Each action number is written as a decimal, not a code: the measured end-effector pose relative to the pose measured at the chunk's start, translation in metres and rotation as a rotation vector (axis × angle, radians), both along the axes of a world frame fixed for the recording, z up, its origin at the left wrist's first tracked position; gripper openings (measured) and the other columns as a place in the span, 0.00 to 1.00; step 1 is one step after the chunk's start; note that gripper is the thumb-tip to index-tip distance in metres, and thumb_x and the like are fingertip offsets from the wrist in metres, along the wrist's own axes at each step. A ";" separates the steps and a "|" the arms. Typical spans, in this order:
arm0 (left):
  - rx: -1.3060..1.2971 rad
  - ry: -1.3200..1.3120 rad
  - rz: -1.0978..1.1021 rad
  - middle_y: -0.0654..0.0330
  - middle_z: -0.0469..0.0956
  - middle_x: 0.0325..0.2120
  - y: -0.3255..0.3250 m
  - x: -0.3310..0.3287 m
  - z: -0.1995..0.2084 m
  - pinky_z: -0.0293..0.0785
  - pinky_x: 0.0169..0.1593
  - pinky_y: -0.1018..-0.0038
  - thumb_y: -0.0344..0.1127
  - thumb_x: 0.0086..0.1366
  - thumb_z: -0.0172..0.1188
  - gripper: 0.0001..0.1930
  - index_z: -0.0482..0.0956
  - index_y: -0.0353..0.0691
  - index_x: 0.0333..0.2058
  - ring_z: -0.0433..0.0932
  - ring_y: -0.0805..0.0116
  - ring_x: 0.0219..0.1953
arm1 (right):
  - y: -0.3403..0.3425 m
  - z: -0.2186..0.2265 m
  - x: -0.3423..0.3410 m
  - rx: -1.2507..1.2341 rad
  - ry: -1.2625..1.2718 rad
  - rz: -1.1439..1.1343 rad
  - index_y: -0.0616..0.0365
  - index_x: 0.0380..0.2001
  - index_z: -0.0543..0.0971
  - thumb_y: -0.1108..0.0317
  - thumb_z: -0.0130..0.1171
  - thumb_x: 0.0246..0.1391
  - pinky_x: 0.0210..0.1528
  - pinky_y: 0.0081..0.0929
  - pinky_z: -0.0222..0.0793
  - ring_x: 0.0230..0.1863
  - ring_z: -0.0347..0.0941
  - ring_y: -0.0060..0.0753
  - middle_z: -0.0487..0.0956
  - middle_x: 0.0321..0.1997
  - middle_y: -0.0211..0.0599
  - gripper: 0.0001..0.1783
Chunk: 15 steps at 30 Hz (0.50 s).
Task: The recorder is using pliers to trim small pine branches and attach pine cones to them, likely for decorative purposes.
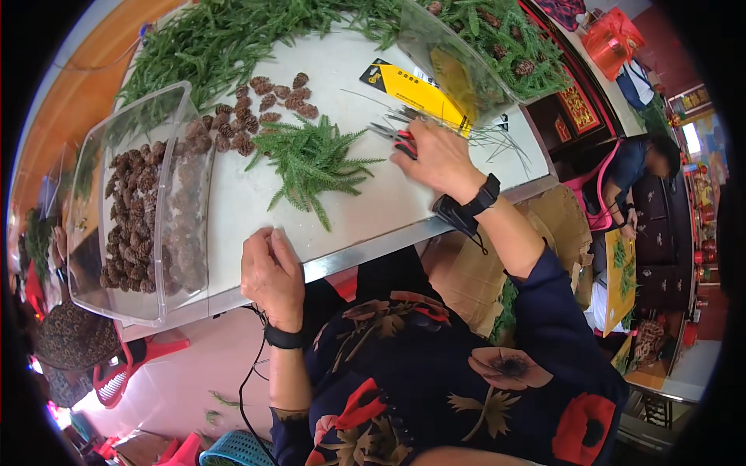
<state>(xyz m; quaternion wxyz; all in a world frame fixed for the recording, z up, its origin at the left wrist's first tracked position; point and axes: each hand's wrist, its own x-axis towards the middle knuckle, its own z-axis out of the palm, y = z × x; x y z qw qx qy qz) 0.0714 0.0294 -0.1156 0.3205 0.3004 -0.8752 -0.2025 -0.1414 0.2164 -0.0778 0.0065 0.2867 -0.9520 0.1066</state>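
My right hand point(443, 155) is closed around the red handles of a pair of pliers point(405, 144) near the right end of the white table. The pliers' metal jaws point left, close to a bunch of thin green wires point(497, 140) that spreads partly behind the hand. My left hand point(272, 270) rests at the table's front edge, fingers loosely bent and thumb apart, with nothing visible in it. Between the hands, farther in, lies a bushy green sprig cluster point(315, 163). Brown pine cones point(249, 116) are scattered just behind it.
A clear plastic bin point(162, 225) full of pine cones stands at the left. Green artificial branches point(225, 43) pile along the back. A yellow and black card point(416, 92) lies before another clear bin point(443, 46). Another person point(633, 175) sits at far right beside a yellow board.
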 end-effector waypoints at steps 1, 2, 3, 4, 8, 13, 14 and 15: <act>0.001 0.000 -0.009 0.60 0.76 0.25 0.000 0.000 0.000 0.69 0.27 0.67 0.35 0.63 0.56 0.06 0.76 0.41 0.32 0.76 0.60 0.25 | -0.001 -0.002 0.003 -0.008 0.045 0.039 0.61 0.36 0.73 0.51 0.63 0.45 0.37 0.40 0.69 0.37 0.72 0.51 0.74 0.34 0.45 0.24; 0.005 -0.005 -0.006 0.60 0.76 0.25 0.000 0.001 0.000 0.69 0.27 0.67 0.36 0.63 0.56 0.06 0.76 0.41 0.32 0.76 0.61 0.25 | -0.002 -0.003 0.006 -0.015 0.089 0.079 0.61 0.37 0.72 0.51 0.63 0.45 0.38 0.40 0.69 0.39 0.72 0.50 0.73 0.35 0.45 0.25; 0.009 -0.010 -0.003 0.60 0.76 0.25 0.000 0.001 0.000 0.69 0.27 0.67 0.36 0.63 0.56 0.06 0.76 0.41 0.32 0.76 0.61 0.25 | -0.003 -0.003 0.008 -0.014 0.088 0.071 0.61 0.37 0.72 0.51 0.63 0.45 0.38 0.40 0.69 0.39 0.72 0.50 0.73 0.35 0.45 0.25; 0.013 -0.015 0.001 0.60 0.76 0.25 0.000 0.001 0.000 0.69 0.27 0.67 0.36 0.63 0.56 0.06 0.76 0.41 0.32 0.76 0.61 0.25 | -0.005 -0.003 0.011 -0.011 0.113 0.076 0.61 0.38 0.72 0.50 0.63 0.45 0.38 0.40 0.69 0.39 0.72 0.50 0.73 0.35 0.45 0.26; 0.005 -0.003 -0.005 0.60 0.75 0.23 0.001 -0.001 -0.001 0.67 0.27 0.70 0.37 0.65 0.54 0.08 0.77 0.41 0.31 0.73 0.65 0.22 | -0.005 -0.003 0.014 -0.013 0.180 0.091 0.61 0.39 0.72 0.50 0.63 0.45 0.38 0.39 0.69 0.40 0.71 0.50 0.72 0.36 0.46 0.27; -0.004 -0.012 -0.009 0.60 0.75 0.22 0.000 0.001 0.000 0.67 0.27 0.69 0.37 0.65 0.54 0.08 0.77 0.41 0.31 0.73 0.64 0.22 | -0.004 -0.001 0.005 -0.072 0.162 0.126 0.59 0.35 0.75 0.54 0.62 0.47 0.39 0.39 0.69 0.39 0.72 0.49 0.74 0.34 0.44 0.20; -0.004 -0.010 -0.010 0.60 0.75 0.22 0.001 0.001 0.000 0.67 0.27 0.69 0.37 0.65 0.54 0.08 0.77 0.41 0.31 0.73 0.64 0.22 | -0.003 0.000 0.000 -0.092 0.138 0.132 0.59 0.33 0.76 0.55 0.62 0.47 0.39 0.39 0.69 0.38 0.72 0.48 0.74 0.33 0.43 0.18; -0.004 -0.008 -0.009 0.60 0.74 0.22 0.001 0.001 0.000 0.67 0.27 0.69 0.37 0.65 0.54 0.08 0.77 0.41 0.31 0.73 0.64 0.22 | -0.004 0.000 -0.008 -0.090 0.138 0.129 0.59 0.33 0.76 0.55 0.62 0.47 0.39 0.39 0.69 0.38 0.72 0.48 0.74 0.33 0.43 0.18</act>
